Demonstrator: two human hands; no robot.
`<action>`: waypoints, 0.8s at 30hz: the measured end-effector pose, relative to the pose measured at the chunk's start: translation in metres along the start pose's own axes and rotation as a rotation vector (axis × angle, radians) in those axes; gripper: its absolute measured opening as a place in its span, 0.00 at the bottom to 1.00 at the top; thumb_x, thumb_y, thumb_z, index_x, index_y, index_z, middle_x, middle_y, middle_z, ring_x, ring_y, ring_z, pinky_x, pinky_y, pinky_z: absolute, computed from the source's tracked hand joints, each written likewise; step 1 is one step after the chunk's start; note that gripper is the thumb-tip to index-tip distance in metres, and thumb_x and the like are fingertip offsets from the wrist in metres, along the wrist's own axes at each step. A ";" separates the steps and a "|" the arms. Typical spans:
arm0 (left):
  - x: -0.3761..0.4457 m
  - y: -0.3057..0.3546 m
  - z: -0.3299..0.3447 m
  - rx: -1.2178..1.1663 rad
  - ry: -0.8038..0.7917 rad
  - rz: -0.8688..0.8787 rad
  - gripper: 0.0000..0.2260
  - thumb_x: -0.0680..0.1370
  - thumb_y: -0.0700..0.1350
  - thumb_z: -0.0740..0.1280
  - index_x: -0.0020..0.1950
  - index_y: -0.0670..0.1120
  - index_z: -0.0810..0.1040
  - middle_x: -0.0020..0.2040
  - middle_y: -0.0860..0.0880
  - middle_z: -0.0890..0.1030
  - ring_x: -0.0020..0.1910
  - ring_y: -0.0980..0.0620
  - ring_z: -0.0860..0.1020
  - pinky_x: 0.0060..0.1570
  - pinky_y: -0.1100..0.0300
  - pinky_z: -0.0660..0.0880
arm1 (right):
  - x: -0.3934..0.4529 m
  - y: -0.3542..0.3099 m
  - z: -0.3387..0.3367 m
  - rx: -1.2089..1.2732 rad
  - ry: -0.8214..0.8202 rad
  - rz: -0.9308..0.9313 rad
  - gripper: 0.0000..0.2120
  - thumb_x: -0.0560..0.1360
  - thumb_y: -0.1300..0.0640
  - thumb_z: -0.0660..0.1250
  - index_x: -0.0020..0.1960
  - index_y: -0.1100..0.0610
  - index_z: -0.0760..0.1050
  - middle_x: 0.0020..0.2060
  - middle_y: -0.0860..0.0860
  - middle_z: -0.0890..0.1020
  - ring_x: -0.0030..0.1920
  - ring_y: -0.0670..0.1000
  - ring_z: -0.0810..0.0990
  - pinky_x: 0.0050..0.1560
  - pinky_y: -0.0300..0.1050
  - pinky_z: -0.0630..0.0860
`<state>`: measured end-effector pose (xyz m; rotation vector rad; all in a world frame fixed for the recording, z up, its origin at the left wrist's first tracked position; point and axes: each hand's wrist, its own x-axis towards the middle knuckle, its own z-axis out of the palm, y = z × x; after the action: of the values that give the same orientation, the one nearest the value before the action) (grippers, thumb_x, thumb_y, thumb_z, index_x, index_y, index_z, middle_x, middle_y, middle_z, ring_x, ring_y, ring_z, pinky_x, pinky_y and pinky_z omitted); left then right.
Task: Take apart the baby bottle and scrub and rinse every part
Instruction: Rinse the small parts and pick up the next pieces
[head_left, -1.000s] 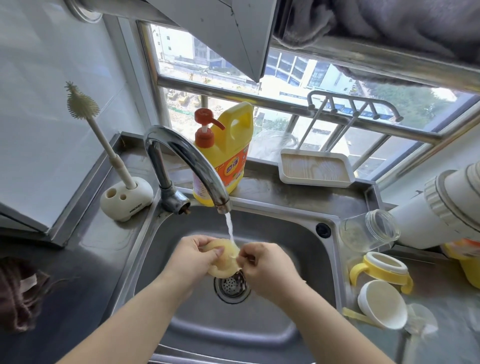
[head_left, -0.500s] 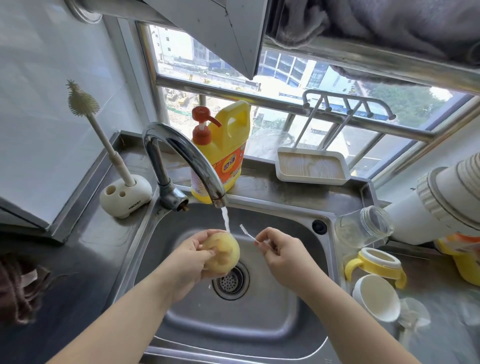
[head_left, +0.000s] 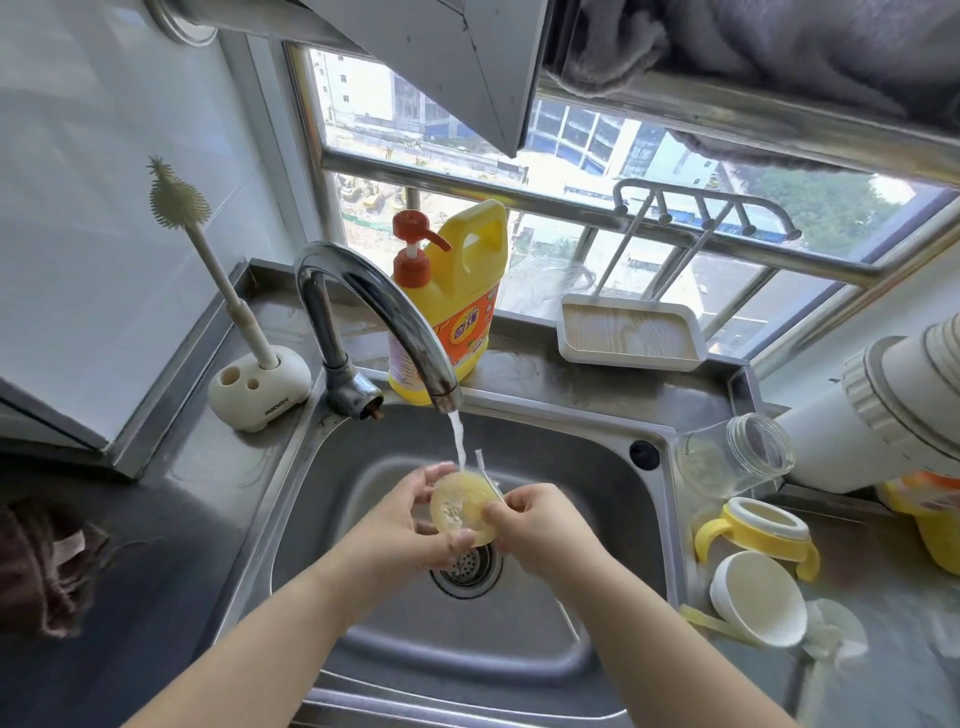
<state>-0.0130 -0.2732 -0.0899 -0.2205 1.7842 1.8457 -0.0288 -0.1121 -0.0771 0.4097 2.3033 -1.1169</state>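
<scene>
Over the sink drain (head_left: 467, 566), my left hand (head_left: 410, 525) holds a pale yellow silicone teat (head_left: 460, 506) under the running tap (head_left: 395, 322). My right hand (head_left: 535, 525) pinches a thin white straw brush (head_left: 482, 465) whose bristled tip sticks up behind the teat, beside the water stream. On the counter to the right lie the clear bottle body (head_left: 732, 452) on its side, the yellow handled collar (head_left: 758, 535) and a white cap (head_left: 758, 597).
A yellow detergent pump bottle (head_left: 452, 301) stands behind the tap. A bottle brush (head_left: 208, 260) stands in a white holder (head_left: 260, 384) at the left. A white tray (head_left: 631, 338) sits on the sill. A white appliance (head_left: 878, 410) fills the right edge. A brown cloth (head_left: 47, 566) lies far left.
My right hand drew away from the teat with the thin brush, then came back against it. The teat has turned so its open underside faces up under the stream.
</scene>
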 end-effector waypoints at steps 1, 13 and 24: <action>-0.001 -0.001 -0.003 0.138 0.024 0.050 0.29 0.63 0.46 0.76 0.62 0.59 0.72 0.61 0.51 0.71 0.48 0.54 0.79 0.40 0.65 0.77 | 0.001 0.000 -0.001 0.024 -0.025 0.025 0.12 0.72 0.54 0.63 0.35 0.61 0.78 0.26 0.50 0.74 0.22 0.46 0.65 0.26 0.39 0.62; 0.006 -0.008 -0.014 0.275 0.000 0.259 0.20 0.61 0.68 0.71 0.39 0.54 0.77 0.52 0.50 0.78 0.48 0.56 0.80 0.49 0.66 0.74 | -0.002 -0.009 -0.005 0.329 -0.198 0.058 0.11 0.78 0.55 0.62 0.42 0.61 0.77 0.23 0.50 0.71 0.21 0.45 0.63 0.21 0.35 0.59; 0.011 0.008 -0.013 0.017 0.082 0.209 0.04 0.73 0.38 0.69 0.38 0.44 0.77 0.46 0.55 0.82 0.45 0.56 0.78 0.49 0.66 0.72 | -0.004 -0.004 -0.023 0.011 -0.049 -0.095 0.16 0.78 0.43 0.58 0.50 0.54 0.75 0.29 0.44 0.75 0.27 0.42 0.68 0.30 0.38 0.64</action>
<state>-0.0295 -0.2820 -0.0894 -0.1080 1.9413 1.9900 -0.0356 -0.0970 -0.0606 0.2762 2.2953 -1.1733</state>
